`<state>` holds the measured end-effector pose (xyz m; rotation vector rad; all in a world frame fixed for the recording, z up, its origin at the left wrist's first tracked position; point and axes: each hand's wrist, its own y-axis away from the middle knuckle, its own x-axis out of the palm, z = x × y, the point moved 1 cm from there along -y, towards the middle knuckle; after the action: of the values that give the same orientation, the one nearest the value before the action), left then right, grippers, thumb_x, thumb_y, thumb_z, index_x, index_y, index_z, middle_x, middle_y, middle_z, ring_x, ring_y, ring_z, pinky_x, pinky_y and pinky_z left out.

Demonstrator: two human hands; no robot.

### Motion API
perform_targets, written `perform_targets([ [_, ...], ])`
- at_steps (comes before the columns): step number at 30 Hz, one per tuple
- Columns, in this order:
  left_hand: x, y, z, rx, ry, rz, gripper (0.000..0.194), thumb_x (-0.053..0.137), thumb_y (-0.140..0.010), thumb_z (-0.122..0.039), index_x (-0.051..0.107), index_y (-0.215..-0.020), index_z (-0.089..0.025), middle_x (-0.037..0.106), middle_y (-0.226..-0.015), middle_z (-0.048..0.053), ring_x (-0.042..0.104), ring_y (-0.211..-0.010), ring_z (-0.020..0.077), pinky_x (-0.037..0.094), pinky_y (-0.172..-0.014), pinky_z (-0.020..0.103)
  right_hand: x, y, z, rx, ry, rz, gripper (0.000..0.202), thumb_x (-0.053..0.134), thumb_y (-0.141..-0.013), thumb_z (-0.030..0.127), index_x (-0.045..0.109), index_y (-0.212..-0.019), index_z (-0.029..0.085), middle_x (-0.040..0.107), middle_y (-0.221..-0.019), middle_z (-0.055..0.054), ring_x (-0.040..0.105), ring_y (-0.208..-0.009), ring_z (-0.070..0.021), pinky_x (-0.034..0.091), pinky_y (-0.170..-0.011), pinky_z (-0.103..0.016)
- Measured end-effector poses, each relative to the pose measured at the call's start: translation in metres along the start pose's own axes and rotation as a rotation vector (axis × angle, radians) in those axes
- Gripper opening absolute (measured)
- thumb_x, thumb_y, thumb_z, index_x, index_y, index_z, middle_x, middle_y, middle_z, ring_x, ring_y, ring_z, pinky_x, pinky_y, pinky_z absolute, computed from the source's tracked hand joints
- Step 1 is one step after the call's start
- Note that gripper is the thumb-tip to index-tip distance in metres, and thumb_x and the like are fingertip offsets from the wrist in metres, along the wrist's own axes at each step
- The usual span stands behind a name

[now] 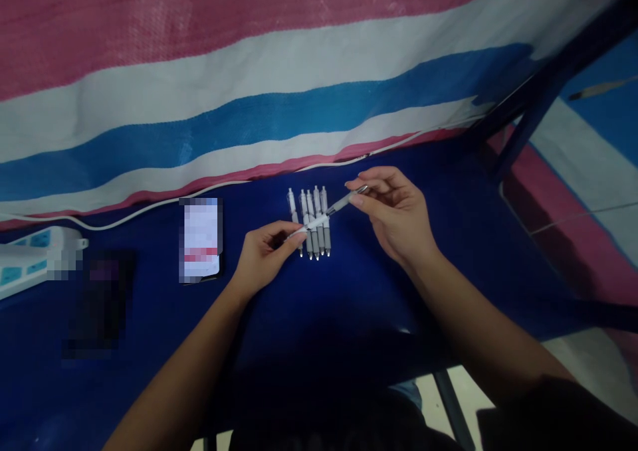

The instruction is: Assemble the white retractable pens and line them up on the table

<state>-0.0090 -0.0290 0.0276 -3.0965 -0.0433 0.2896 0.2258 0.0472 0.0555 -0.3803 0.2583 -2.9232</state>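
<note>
Five slim, grey-gripped click pens (310, 206) lie on the smooth blue tabletop (323, 311); above, your left hand (262, 255) and right hand (401, 215) are closed in fingertip pinches around a tubular pen (343, 203).

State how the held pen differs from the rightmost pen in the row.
The held pen is raised between the left hand and the right hand; the rightmost pen lies on the table. The held pen slants sideways, tip end at the right hand; the rightmost pen points its tip toward the table's near side. Both are white and grey.
</note>
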Motion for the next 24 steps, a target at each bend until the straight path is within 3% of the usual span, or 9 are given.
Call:
perform_targets([
  [3,-0.002,-0.001,-0.002,0.15,-0.09,-0.082,0.011,0.085,-0.09,-0.032,0.087,-0.099,-0.026,0.073,-0.09,0.004,0.061,-0.072,0.0136,0.046,-0.059,0.026,-0.003,-0.001,0.003,-0.083,0.023,-0.024,0.04,0.098,-0.08,0.036,0.072,-0.11,0.032,0.082,-0.109,0.002,0.079,-0.107,-0.0213,0.065,-0.1,-0.041],
  [6,-0.004,-0.003,-0.002,0.208,-0.115,-0.12,0.011,0.085,-0.09,-0.029,0.087,-0.101,-0.028,0.069,-0.088,0.003,0.056,-0.071,0.0138,0.043,-0.059,0.027,-0.009,-0.005,0.004,-0.13,0.048,-0.071,0.043,0.1,-0.078,0.041,0.07,-0.109,0.033,0.082,-0.108,0.002,0.079,-0.111,-0.0231,0.066,-0.102,-0.042],
  [15,-0.005,-0.003,0.001,0.19,-0.095,-0.104,0.01,0.084,-0.092,-0.028,0.088,-0.101,-0.031,0.07,-0.088,0.003,0.059,-0.076,0.0153,0.045,-0.064,0.03,-0.026,-0.016,0.001,-0.182,0.06,-0.124,0.043,0.099,-0.077,0.044,0.07,-0.107,0.033,0.082,-0.11,0.002,0.078,-0.106,-0.0205,0.066,-0.1,-0.038],
  [24,-0.006,-0.002,-0.005,0.139,-0.085,-0.113,0.01,0.082,-0.094,-0.033,0.088,-0.1,-0.029,0.071,-0.091,0.004,0.061,-0.079,0.0157,0.048,-0.067,0.029,-0.019,-0.011,0.014,-0.13,0.057,-0.166,0.033,0.095,-0.081,0.033,0.07,-0.103,0.034,0.079,-0.109,0.001,0.075,-0.101,-0.02,0.064,-0.099,-0.039],
])
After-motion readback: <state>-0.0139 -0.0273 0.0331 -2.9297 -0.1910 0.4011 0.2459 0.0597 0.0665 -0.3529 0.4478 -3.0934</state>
